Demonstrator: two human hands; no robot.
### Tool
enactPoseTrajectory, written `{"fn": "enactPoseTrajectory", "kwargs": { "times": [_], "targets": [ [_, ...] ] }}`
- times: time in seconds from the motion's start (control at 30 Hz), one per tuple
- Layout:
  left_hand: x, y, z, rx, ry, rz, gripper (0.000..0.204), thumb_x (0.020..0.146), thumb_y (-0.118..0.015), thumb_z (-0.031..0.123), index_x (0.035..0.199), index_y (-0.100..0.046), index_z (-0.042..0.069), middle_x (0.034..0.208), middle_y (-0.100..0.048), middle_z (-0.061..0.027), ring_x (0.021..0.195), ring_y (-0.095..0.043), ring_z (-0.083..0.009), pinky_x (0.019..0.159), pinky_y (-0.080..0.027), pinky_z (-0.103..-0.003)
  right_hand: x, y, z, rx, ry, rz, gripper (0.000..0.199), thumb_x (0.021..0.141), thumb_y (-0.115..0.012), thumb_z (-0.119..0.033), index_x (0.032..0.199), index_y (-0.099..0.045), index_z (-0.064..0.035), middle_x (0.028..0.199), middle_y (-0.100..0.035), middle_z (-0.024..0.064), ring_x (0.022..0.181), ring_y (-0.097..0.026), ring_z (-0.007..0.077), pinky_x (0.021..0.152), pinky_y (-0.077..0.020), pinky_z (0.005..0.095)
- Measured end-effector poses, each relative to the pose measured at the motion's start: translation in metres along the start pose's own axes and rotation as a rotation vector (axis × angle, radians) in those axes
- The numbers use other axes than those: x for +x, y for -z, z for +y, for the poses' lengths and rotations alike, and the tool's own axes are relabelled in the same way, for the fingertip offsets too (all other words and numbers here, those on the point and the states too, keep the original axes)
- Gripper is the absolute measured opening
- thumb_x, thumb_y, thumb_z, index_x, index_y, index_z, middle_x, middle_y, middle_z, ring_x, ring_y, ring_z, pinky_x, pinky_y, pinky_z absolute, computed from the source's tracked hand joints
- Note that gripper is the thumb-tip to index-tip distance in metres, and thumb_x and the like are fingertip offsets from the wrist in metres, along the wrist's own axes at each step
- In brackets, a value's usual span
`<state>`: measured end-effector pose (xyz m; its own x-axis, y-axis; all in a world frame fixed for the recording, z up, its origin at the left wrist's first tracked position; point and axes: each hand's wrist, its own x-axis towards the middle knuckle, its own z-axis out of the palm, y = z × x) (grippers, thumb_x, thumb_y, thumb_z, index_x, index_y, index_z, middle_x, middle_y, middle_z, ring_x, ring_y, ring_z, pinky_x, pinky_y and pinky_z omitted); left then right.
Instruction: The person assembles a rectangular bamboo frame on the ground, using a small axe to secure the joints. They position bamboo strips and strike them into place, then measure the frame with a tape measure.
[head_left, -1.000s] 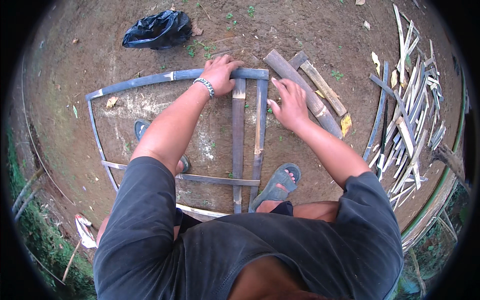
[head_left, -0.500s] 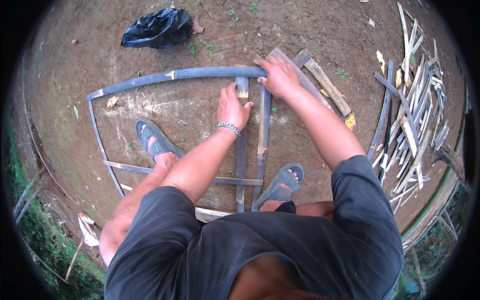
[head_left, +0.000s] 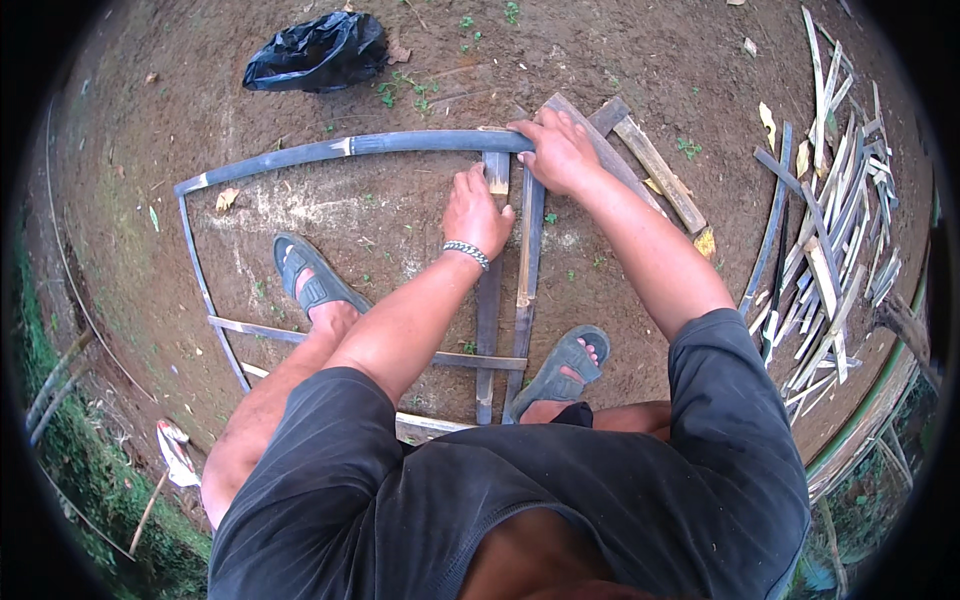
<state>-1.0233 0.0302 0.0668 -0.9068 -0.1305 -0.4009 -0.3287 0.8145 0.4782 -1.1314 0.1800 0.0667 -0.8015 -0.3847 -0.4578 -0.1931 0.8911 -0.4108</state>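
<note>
A long grey bamboo strip (head_left: 420,141) lies across the far side of a frame of slats on the ground. My right hand (head_left: 562,155) is closed about its right end, thumb on the near side and index finger on the far side. My left hand (head_left: 478,215) straddles a dark upright slat (head_left: 488,310), fingers on its left and thumb on its right; the palm hides part of the grip. The slat's pale, notched top meets the bamboo strip. Just right of it stands a second upright slat (head_left: 529,240). A thin crosspiece (head_left: 475,360) crosses both nearer me.
A black plastic bag (head_left: 318,52) lies at the far left. Wooden boards (head_left: 660,175) rest beyond my right hand. Split bamboo pieces (head_left: 830,250) are heaped at the right. My sandalled feet (head_left: 310,275) stand within and beside the frame, on bare soil.
My left hand and the dark upright slat's top have shifted slightly right, closer to the second upright. The right hand stays on the bamboo strip's end.
</note>
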Motion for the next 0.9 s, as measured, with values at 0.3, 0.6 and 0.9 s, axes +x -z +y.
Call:
{"fn": "enactPoseTrajectory", "kwargs": {
  "times": [0.3,0.6,0.9],
  "targets": [
    [-0.001,0.001,0.002,0.076,0.002,-0.029,0.078,0.076,-0.083,0.024,0.143,-0.048,0.003,0.12,-0.053,-0.0186,0.117,-0.058,-0.0369,0.099,-0.051,-0.045,0.003,-0.002,0.007,0.005,0.048,0.026,0.045,0.09,-0.074,-0.026,0.134,-0.064,-0.0225,0.131,-0.06,0.0068,0.132,-0.051,0.0284,0.111,-0.0409,0.0453],
    [-0.003,-0.004,0.0,0.116,-0.005,0.007,0.075,0.076,-0.081,0.028,0.142,-0.051,0.006,0.119,-0.054,-0.0151,0.118,-0.057,-0.0343,0.098,-0.05,-0.046,0.002,-0.006,0.009,0.032,0.095,0.127,0.044,0.086,-0.077,-0.024,0.129,-0.069,-0.019,0.119,-0.064,0.0075,0.12,-0.058,0.0291,0.105,-0.0469,0.0418],
    [0.0,-0.001,-0.028,0.366,-0.258,0.077,0.068,0.084,-0.076,0.048,0.141,-0.06,0.014,0.132,-0.055,-0.0108,0.127,-0.046,-0.0299,0.107,-0.032,-0.05,0.005,-0.014,0.016,-0.067,0.087,0.14,0.044,0.086,-0.078,-0.031,0.129,-0.071,-0.0234,0.12,-0.064,0.0033,0.121,-0.058,0.025,0.105,-0.0481,0.0399]
  ]
}}
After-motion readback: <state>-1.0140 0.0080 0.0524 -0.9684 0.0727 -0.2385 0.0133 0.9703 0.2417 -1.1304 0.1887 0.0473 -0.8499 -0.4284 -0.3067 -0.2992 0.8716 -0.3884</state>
